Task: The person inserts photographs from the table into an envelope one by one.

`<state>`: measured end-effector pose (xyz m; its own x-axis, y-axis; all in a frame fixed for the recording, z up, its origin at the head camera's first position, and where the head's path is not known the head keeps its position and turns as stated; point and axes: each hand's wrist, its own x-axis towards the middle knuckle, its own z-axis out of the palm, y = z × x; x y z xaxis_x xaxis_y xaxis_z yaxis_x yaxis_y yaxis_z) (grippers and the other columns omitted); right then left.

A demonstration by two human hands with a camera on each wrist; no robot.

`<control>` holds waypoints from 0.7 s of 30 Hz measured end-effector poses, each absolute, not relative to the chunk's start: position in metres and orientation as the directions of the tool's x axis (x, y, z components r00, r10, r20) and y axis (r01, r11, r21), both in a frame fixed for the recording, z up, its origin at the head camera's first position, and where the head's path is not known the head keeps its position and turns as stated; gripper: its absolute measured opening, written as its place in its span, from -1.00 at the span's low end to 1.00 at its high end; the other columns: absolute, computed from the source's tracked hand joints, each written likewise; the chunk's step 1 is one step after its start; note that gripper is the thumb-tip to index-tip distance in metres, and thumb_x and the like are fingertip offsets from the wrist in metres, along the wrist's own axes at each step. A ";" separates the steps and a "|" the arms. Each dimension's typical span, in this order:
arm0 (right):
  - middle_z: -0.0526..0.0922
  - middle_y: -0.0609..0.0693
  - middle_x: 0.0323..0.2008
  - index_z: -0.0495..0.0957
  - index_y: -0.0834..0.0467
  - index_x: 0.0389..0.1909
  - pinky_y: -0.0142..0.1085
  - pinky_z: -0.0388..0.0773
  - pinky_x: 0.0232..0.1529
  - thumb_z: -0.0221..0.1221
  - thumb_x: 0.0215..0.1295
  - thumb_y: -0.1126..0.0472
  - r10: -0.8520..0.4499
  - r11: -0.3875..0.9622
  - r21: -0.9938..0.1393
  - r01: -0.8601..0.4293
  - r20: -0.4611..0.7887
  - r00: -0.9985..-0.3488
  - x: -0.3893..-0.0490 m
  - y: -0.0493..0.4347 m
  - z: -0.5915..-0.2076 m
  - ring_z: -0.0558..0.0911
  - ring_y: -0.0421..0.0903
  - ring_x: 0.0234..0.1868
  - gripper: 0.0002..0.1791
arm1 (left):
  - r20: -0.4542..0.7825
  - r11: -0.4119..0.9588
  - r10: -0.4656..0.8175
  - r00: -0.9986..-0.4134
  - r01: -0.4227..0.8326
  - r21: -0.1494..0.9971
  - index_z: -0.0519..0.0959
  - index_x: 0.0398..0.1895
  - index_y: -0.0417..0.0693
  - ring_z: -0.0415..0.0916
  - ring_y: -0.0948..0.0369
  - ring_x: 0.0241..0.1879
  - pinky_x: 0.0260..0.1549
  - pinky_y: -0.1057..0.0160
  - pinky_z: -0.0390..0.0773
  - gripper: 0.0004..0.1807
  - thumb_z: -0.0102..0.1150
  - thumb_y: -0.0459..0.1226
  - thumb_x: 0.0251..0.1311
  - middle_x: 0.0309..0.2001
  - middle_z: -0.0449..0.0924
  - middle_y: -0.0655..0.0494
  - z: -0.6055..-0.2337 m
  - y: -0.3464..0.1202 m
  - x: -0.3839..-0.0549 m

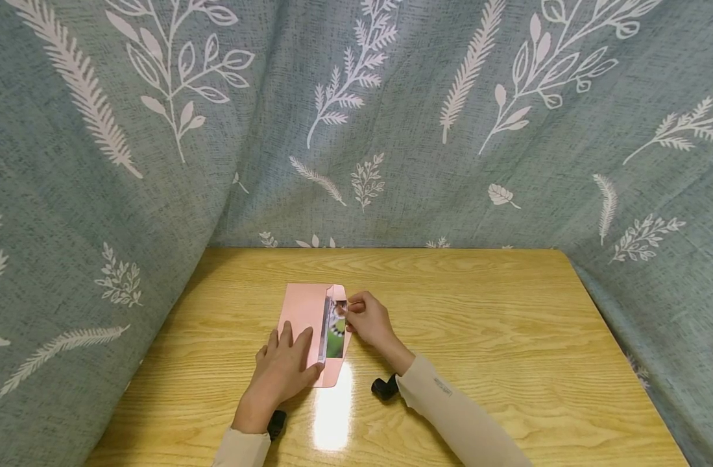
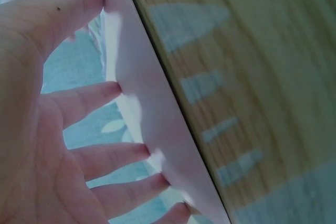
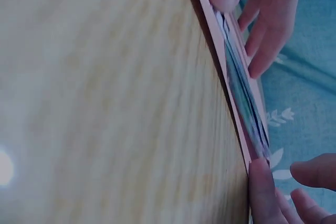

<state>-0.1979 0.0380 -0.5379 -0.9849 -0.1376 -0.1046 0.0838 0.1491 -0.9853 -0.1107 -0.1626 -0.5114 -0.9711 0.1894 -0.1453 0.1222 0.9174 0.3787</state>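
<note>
A pink envelope (image 1: 303, 305) lies on the table with its flap side to the right. From its mouth sticks a colourful photo card (image 1: 336, 334), green in its lower part; in the right wrist view the cards (image 3: 244, 95) look like several thin layers. My left hand (image 1: 283, 366) rests on the envelope with fingers spread, its thumb near the mouth's lower end. In the left wrist view its fingertips (image 2: 113, 88) press on the pink paper. My right hand (image 1: 370, 318) touches the card's outer edge near its upper end. A gap separates its thumb and fingers in the right wrist view.
The wooden table (image 1: 479, 311) extends right of the envelope. A patterned blue-grey curtain (image 1: 426, 194) hangs round its back and sides. Dark pieces of the wrist gear (image 1: 384, 388) sit by both wrists. A bright reflection lies on the table below the envelope.
</note>
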 end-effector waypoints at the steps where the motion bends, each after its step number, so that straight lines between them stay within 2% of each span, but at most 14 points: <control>1: 0.62 0.24 -0.18 0.49 0.40 0.04 -0.23 0.69 -0.38 0.22 0.30 0.48 -0.143 0.141 -0.987 0.081 -0.101 -0.984 -0.197 0.039 -0.539 0.70 0.01 -0.40 -0.70 | -0.143 0.917 0.189 -0.971 0.123 0.380 0.26 0.52 0.02 -0.12 -0.47 0.42 0.16 -0.51 0.10 -0.18 0.28 0.08 0.26 0.48 -0.03 -0.46 -0.511 -0.163 -0.111; 2: 0.62 0.28 -0.18 0.48 0.43 0.04 -0.19 0.70 -0.35 0.21 0.30 0.50 -0.148 0.138 -0.987 0.081 -0.101 -0.984 -0.193 0.040 -0.533 0.71 0.07 -0.38 -0.70 | -0.141 0.916 0.189 -0.972 0.123 0.381 0.27 0.51 0.01 -0.12 -0.47 0.42 0.16 -0.51 0.10 -0.18 0.29 0.08 0.25 0.48 -0.03 -0.46 -0.511 -0.163 -0.111; 8: 0.63 0.28 -0.19 0.47 0.44 0.06 -0.16 0.70 -0.30 0.19 0.30 0.52 -0.173 0.119 -0.988 0.095 -0.115 -0.978 -0.181 0.045 -0.531 0.72 0.14 -0.32 -0.68 | -0.133 0.919 0.188 -0.973 0.126 0.374 0.27 0.51 0.01 -0.10 -0.47 0.42 0.15 -0.52 0.12 -0.18 0.29 0.08 0.25 0.48 -0.02 -0.46 -0.512 -0.163 -0.111; 17: 0.66 0.28 -0.17 0.46 0.44 0.07 -0.22 0.69 -0.29 0.19 0.29 0.52 -0.197 0.074 -0.990 0.117 -0.130 -0.972 -0.172 0.051 -0.537 0.71 -0.02 -0.35 -0.66 | -0.128 0.916 0.194 -0.973 0.133 0.378 0.27 0.51 0.02 -0.10 -0.47 0.41 0.15 -0.51 0.12 -0.18 0.29 0.08 0.25 0.48 -0.02 -0.46 -0.514 -0.163 -0.111; 21: 0.66 0.28 -0.17 0.45 0.45 0.10 -0.21 0.69 -0.26 0.18 0.31 0.52 -0.210 0.056 -0.990 0.127 -0.136 -0.968 -0.171 0.052 -0.537 0.72 0.02 -0.31 -0.65 | -0.126 0.918 0.193 -0.973 0.134 0.372 0.28 0.50 0.02 -0.09 -0.47 0.41 0.15 -0.51 0.12 -0.18 0.30 0.08 0.24 0.48 -0.01 -0.47 -0.516 -0.163 -0.112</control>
